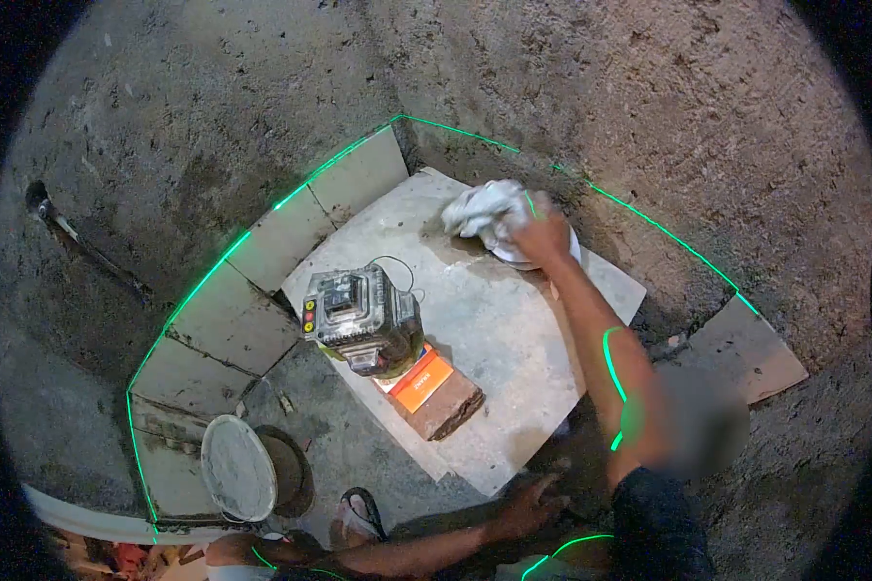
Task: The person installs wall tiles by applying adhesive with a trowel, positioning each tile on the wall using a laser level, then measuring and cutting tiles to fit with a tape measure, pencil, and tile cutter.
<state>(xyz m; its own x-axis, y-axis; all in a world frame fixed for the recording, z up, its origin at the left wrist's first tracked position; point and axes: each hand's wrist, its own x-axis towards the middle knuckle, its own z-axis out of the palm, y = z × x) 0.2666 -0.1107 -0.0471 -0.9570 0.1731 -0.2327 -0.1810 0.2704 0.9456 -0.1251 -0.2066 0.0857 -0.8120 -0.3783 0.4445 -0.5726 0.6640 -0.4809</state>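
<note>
My right hand (pixel 543 235) reaches out over a large pale tile (pixel 494 373) and is closed on a crumpled white cloth (pixel 489 208). Hand and cloth are blurred by motion. Under them, near the far corner of the tile, part of a round white object (pixel 574 244) shows; the rest is hidden. My left hand (pixel 538 502) hangs low by the near edge of the tile, fingers apart and holding nothing. A laser level (pixel 363 315) stands on the tile's left part, on an orange box (pixel 422 382) over a brown brick (pixel 446 412).
Pale tiles (pixel 271 247) line the left wall base, with a green laser line along their tops. Another tile (pixel 746 353) lies at right. A round whitish bucket (pixel 237 470) stands lower left, near a sandalled foot (pixel 358 513). A long-handled tool (pixel 77 237) is at far left.
</note>
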